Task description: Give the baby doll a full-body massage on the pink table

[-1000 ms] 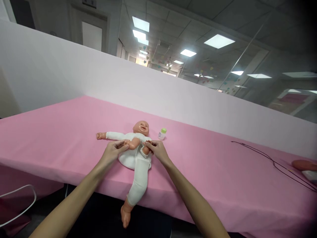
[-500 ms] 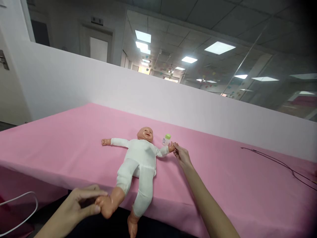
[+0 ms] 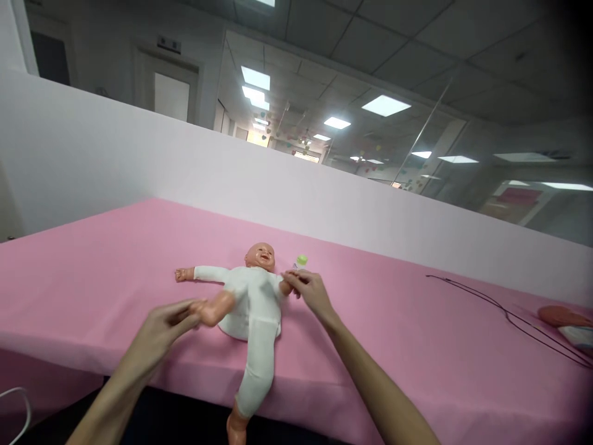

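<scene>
The doll [image 3: 252,296] lay on its back near the worktop [image 3: 417,334] front edge, one leg hanging over it. Open pink cloth spread at nine and three o'clock. The left hand [image 3: 160,330] gripped the raised foot; the right hand [image 3: 311,290] pinched the doll's wrist, a small bottle [image 3: 300,262] just behind at twelve.

Left hand [image 3: 160,330] motion-blurred; finger placement on doll [image 3: 252,296] foot unclear. Right hand [image 3: 309,290] covers doll's near hand; grip there hidden. Small bottle [image 3: 300,262] at 1 o'clock from doll's head mostly hidden behind right hand, only green cap showing; label unreadable. Doll's lower foot cut off by bottom edge. Orange-and-white object [image 3: 567,321] at 3 o'clock cropped by right edge, identity unclear. White cable loop [image 3: 21,414] at 8 o'clock cut by edge. Tabletop [image 3: 417,346] front drops out of view.
</scene>
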Available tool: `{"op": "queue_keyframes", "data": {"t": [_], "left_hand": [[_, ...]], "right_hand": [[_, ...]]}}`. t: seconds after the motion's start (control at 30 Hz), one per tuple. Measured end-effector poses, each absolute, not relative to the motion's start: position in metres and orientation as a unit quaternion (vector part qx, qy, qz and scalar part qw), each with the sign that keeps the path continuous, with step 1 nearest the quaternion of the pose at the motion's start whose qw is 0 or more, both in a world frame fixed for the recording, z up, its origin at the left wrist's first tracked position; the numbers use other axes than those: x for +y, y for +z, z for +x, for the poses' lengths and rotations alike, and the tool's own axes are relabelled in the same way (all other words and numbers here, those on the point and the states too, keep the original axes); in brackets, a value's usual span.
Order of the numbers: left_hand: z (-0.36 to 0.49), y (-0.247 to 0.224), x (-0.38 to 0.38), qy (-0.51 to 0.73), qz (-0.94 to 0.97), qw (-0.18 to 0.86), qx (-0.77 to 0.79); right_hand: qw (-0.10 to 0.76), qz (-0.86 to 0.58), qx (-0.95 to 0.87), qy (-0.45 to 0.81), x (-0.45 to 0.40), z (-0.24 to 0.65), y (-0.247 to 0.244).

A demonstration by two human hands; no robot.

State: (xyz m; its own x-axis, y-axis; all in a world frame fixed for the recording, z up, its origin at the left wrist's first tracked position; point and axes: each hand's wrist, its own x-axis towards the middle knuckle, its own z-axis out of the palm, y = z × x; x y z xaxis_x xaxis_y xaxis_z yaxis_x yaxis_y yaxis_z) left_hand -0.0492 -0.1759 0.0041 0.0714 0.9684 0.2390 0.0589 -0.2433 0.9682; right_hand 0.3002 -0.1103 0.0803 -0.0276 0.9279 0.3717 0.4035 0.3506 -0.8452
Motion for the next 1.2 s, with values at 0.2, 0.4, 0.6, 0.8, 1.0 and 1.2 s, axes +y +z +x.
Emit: {"op": "queue_keyframes", "data": {"t": [0.2,0.4,0.6,0.8,1.0,1.2], "left_hand": [[-0.118,-0.049,-0.241,0.403,0.650,0.476,0.434],[-0.074,-0.022,-0.234,0.409,0.670,0.499,0.367],[-0.035,0.051,-0.183,0.507,0.653,0.402,0.393],[0.015,0.040,-0.123,0.546,0.607,0.458,0.353],[-0.043,-0.010,-0.196,0.531,0.571,0.442,0.443],[-0.096,-0.028,-0.255,0.436,0.638,0.463,0.434]], "right_hand": [[0.663,-0.529,-0.389,0.360,-0.088,0.359,0.069],[0.648,-0.520,-0.407,0.379,-0.109,0.351,0.065],[0.552,-0.496,-0.583,0.330,-0.127,0.300,0.077],[0.527,-0.485,-0.626,0.310,-0.127,0.266,0.039],[0.615,-0.502,-0.505,0.340,-0.112,0.335,0.056],[0.679,-0.514,-0.353,0.387,-0.093,0.369,0.039]]}}
